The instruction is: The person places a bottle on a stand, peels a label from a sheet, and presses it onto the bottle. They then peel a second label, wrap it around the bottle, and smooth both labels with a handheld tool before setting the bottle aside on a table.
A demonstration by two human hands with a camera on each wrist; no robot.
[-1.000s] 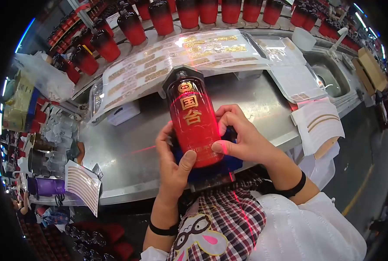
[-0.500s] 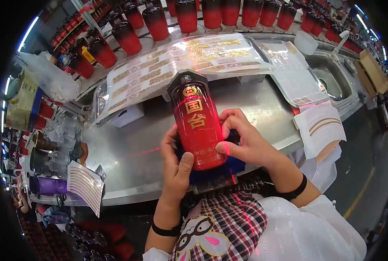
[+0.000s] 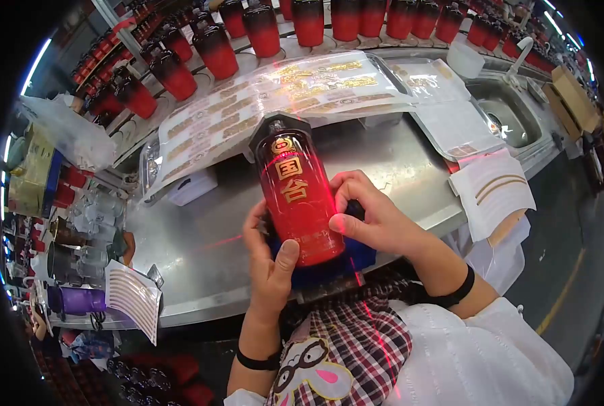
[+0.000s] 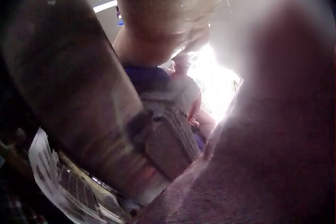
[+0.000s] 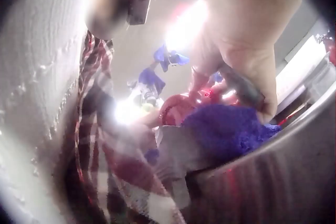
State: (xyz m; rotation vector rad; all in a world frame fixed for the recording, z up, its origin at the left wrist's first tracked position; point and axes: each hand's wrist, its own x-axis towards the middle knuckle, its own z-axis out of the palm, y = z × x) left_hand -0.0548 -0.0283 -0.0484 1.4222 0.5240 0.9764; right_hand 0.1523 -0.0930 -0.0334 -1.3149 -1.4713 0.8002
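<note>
A glossy bottle [image 3: 300, 216], black at the neck fading to red, leans back with gold characters facing up. Under its lower end lies blue cloth [image 3: 361, 253], which also shows in the right wrist view as a blue pad [image 5: 226, 129]. My left hand [image 3: 268, 267] holds the bottle's left side, fingers behind it and thumb near the bottom edge. Across from it, my right hand [image 3: 373, 216] grips the right side, with a bent index finger and the thumb at the lower edge. The left wrist view is mostly dark and blurred.
Behind the bottle, a sheet of gold decals [image 3: 248, 108] covers a raised board. Red-black bottles [image 3: 309, 24] line the conveyor at the back. A sink [image 3: 505, 111] is at the right, near a strip sheet [image 3: 495, 189]. Another striped sheet [image 3: 133, 298] and a purple cup [image 3: 78, 300] stand left.
Between the earlier frames and now, the head view shifts slightly. Both hands stay at the bottle's sides, and the right thumb has slid a little outward to its edge.
</note>
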